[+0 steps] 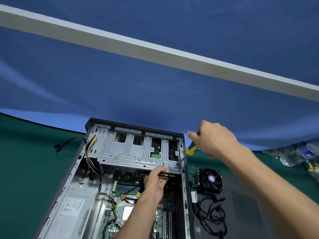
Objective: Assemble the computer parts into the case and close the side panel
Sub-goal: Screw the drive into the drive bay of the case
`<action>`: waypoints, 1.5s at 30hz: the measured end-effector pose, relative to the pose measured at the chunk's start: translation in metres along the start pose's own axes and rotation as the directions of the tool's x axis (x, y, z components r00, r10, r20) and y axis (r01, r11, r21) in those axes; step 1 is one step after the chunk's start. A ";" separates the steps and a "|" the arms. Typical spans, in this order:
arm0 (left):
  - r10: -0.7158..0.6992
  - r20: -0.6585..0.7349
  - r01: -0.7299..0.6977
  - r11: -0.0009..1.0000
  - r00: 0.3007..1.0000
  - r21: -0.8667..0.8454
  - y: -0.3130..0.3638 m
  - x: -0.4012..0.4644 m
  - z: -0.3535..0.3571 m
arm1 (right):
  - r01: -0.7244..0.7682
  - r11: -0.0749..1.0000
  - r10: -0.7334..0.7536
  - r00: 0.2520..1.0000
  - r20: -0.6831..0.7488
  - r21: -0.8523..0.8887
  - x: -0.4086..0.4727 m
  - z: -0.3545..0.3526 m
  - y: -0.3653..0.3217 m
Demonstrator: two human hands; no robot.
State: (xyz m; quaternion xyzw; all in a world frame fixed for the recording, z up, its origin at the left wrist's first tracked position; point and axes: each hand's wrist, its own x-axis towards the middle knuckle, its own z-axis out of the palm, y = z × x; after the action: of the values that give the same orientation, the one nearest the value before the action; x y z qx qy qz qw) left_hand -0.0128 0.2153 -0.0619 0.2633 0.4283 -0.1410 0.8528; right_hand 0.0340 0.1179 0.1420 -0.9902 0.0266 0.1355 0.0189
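Right hand is curled round the green-and-yellow handled screwdriver, gripping the handle's upper end above the far right corner of the open black computer case. The screwdriver's thin metal shaft slants down and to the left, and its tip sits at a screw on the right end of the grey stamped-metal drive cage, which spans the far end of the case. Left hand reaches into the case from the near side; its thumb presses on the front lip of the drive cage while the fingers curl under that edge, holding it. Below the cage lies the green motherboard with coloured cables crossing it, and a grey power supply box with a white label fills the left side of the case. Yellow and black wires run up at the cage's left end. To the right of the case, on the green table, sit a black cooling fan on its heatsink, a tangle of black cables and the dark flat side panel. Clear plastic bottles lie farther right of the case, against a blue cloth backdrop.
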 end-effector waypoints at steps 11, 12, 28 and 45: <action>-0.003 0.006 0.003 0.999 1.000 0.051 0.001 0.000 -0.002 | -0.004 0.999 0.004 1.000 0.012 0.050 0.001 -0.001 0.007; -0.003 0.007 0.003 0.999 1.000 0.052 0.001 0.000 -0.002 | -0.010 0.999 0.011 1.000 -0.011 0.033 0.000 -0.001 0.007; 0.009 0.018 -0.010 0.997 1.000 0.072 0.002 0.001 -0.003 | -0.021 0.970 -0.009 0.993 0.121 0.240 -0.001 -0.001 0.003; 0.034 0.038 -0.036 0.997 0.999 0.064 0.002 0.006 -0.006 | 0.104 0.993 -0.102 0.994 -0.025 0.063 0.000 0.006 -0.010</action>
State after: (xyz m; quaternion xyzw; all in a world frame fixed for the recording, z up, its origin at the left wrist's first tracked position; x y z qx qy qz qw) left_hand -0.0125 0.2200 -0.0691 0.2956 0.4030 -0.1446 0.8540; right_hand 0.0334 0.1281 0.1362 -0.9906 -0.0199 0.1226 0.0573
